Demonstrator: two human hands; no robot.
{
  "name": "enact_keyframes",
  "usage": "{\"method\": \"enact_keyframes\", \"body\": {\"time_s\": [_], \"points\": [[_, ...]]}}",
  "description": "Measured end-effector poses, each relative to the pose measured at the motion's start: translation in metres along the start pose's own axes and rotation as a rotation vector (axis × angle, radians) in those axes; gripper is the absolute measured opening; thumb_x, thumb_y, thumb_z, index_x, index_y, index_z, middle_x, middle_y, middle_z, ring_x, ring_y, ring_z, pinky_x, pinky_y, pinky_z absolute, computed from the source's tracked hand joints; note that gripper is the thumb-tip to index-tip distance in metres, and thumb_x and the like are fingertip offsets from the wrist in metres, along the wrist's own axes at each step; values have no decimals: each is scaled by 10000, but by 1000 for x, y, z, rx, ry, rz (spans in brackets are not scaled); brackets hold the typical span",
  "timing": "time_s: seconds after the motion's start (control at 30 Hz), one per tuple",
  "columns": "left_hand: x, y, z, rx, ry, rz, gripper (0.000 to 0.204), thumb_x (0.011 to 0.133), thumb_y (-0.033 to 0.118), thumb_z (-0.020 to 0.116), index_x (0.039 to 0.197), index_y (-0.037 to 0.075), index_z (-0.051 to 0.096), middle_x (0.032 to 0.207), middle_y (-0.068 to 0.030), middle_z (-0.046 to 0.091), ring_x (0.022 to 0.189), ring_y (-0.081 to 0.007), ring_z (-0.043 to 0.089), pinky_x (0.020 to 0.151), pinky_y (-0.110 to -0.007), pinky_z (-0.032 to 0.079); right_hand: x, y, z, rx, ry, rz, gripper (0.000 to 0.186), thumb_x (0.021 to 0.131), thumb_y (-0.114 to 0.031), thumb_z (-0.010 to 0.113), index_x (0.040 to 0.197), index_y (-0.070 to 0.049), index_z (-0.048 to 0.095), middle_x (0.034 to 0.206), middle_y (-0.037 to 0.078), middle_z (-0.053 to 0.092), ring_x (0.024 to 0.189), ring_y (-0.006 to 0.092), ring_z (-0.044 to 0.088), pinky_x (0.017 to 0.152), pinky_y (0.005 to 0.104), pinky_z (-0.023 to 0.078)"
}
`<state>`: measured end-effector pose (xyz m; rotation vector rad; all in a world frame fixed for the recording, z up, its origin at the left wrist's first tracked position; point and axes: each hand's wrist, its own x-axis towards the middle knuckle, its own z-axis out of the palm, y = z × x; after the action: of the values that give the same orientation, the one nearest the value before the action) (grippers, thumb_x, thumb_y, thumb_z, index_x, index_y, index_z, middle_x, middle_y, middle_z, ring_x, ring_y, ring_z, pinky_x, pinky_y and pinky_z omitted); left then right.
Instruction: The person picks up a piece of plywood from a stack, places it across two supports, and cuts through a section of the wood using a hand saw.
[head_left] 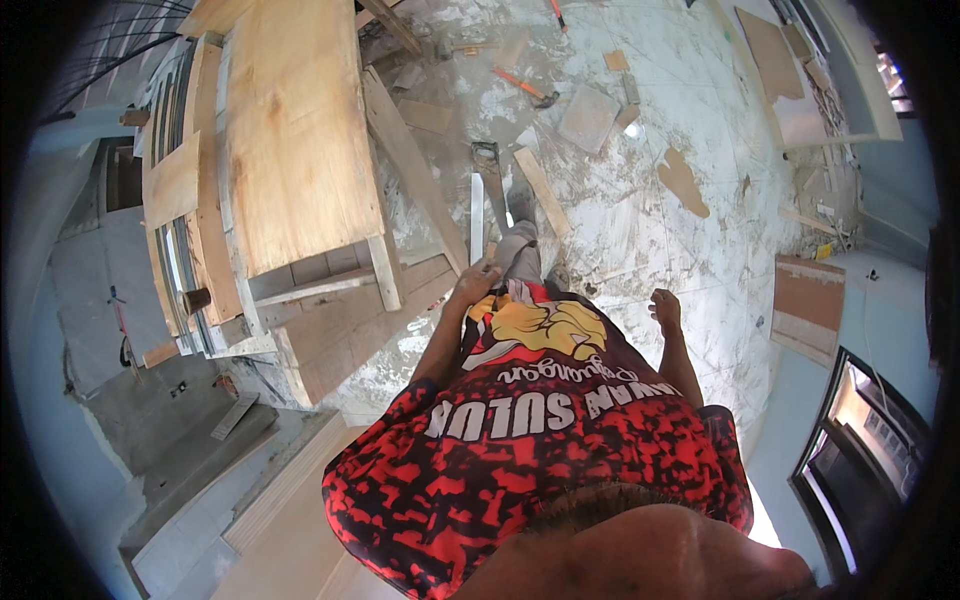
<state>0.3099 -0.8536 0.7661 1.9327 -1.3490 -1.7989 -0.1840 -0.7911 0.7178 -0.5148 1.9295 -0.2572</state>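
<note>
My left hand (478,282) is closed in front of my left thigh. A small tan piece (490,252) shows at its fingers, too small to make out. Just beyond it lies a long pale strip (477,215), and I cannot tell whether the hand touches it. Beside the strip and my foot is a handsaw (486,155) with a dark handle. A narrow wooden board (542,192) lies slantwise to the right of my foot. My right hand (664,308) hangs at my right side, fingers loosely bent and apart, with nothing seen in it.
A plywood-topped wooden workbench (295,140) stands at left, with long boards leaning against it. On the dusty tiled floor lie an orange-handled hammer (522,85), a square tile (589,118) and a brown scrap (683,183). A brown panel (806,308) leans against the right wall.
</note>
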Motion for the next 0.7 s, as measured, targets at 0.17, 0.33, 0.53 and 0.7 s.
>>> {"method": "enact_keyframes", "body": {"time_s": [0.17, 0.33, 0.53, 0.7], "points": [[74, 41, -33, 75, -113, 146, 430, 842, 354, 532, 1133, 37, 538, 1068, -217, 582, 993, -343, 561, 849, -384, 434, 8, -53, 20, 23, 26, -42, 310, 871, -224, 493, 1118, -50, 561, 915, 60, 619, 737, 182, 618, 586, 317, 481], [162, 99, -134, 206, 13, 221, 534, 829, 411, 516, 1149, -17, 506, 1063, -253, 565, 997, -371, 547, 864, -406, 427, 37, -109, 62, -532, -77, -419, 263, 841, -241, 518, 1017, -56, 582, 859, 80, 616, 727, 206, 616, 582, 330, 481], [225, 155, -256, 144, 243, 340, 546, 840, 419, 506, 1181, -7, 484, 1137, -244, 530, 1056, -375, 519, 883, -406, 418, 100, -197, 102, -666, -223, -448, 257, 821, -264, 531, 969, -63, 593, 834, 96, 612, 713, 231, 613, 581, 347, 479], [222, 165, -294, 142, 546, 379, 471, 862, 418, 495, 1072, -3, 528, 1033, -207, 566, 988, -317, 549, 851, -387, 420, 168, -279, 104, -911, -333, -560, 255, 804, -283, 541, 930, -69, 603, 813, 109, 609, 700, 251, 610, 580, 360, 477]]}}
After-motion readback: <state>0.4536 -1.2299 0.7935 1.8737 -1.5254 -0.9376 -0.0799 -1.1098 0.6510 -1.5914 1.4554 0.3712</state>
